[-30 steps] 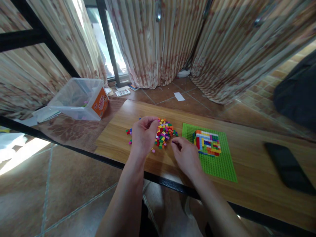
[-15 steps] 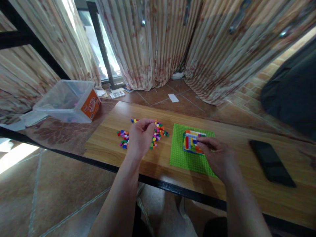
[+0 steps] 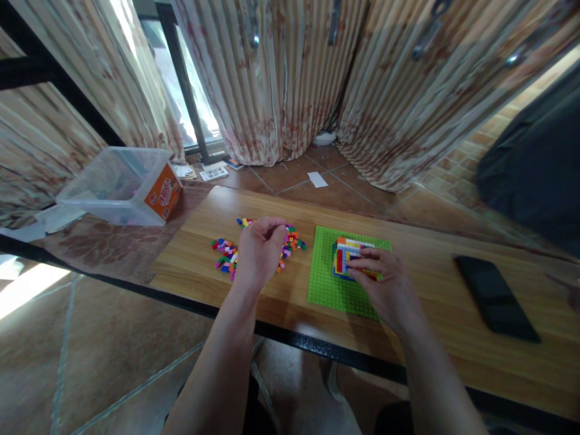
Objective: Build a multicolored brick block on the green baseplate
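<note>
A green baseplate (image 3: 326, 284) lies on the wooden table (image 3: 430, 272) with a block of coloured bricks (image 3: 345, 252) built on it. My right hand (image 3: 385, 284) rests on that block, fingers together and pressing on its top. A heap of loose small bricks (image 3: 226, 254) lies left of the plate. My left hand (image 3: 260, 248) hovers over the heap with its fingers curled into a pinch; whether a brick sits between the fingertips is hidden.
A black phone (image 3: 496, 299) lies at the table's right. A clear plastic tub (image 3: 120, 184) with an orange label stands on a patterned cloth to the left. Curtains hang behind, and a dark shape (image 3: 534, 163) fills the right edge.
My right hand has moved from beside the loose heap onto the built block on the green plate. My left hand has stayed over the heap.
</note>
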{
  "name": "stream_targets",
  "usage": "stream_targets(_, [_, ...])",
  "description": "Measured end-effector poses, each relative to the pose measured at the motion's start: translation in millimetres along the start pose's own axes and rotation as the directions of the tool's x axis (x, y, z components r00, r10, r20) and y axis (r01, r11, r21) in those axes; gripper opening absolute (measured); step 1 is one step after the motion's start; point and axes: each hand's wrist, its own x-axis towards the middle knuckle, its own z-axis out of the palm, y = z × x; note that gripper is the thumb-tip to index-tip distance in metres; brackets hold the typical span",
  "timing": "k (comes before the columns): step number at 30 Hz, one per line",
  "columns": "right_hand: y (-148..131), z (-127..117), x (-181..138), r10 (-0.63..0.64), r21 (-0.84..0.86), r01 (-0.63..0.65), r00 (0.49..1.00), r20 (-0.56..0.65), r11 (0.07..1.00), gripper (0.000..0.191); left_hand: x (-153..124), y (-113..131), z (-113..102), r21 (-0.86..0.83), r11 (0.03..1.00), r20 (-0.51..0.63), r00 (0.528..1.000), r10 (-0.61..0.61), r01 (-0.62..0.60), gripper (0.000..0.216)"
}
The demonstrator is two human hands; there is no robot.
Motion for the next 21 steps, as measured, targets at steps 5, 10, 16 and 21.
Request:
stream_targets(5, [-0.8, 3.5, -1.1, 0.013, -0.001, -0.013, 0.999, -0.031, 1.000, 0.011, 0.2, 0.4, -0.1, 0.008, 1.000, 0.003, 1.000, -0.001, 0.001, 0.014])
stream_targets(10, [1.8, 1.6, -0.6, 0.002, -0.018, -0.003, 1.000, -0.026, 1.000, 0.012, -0.5, 1.7, -0.5, 0.000, 1.000, -0.007, 1.000, -0.013, 0.013, 0.015])
stream_targets(16, [5.8, -3.2, 3.1, 0.075, 0.096, -0.075, 0.997, 0.004, 0.993, 0.018, 0.3, -0.6, -1.9, 0.001, 1.000, -0.003, 1.000, -0.009, 0.009, 0.016])
stream_targets(21, [6.7, 1.2, 3.9, 0.096, 0.102, -0.093, 0.995, -0.026, 0.990, 0.016, 1.1, -2.7, -1.4, 0.002, 1.000, 0.006, 1.000, -0.002, 0.002, 0.014])
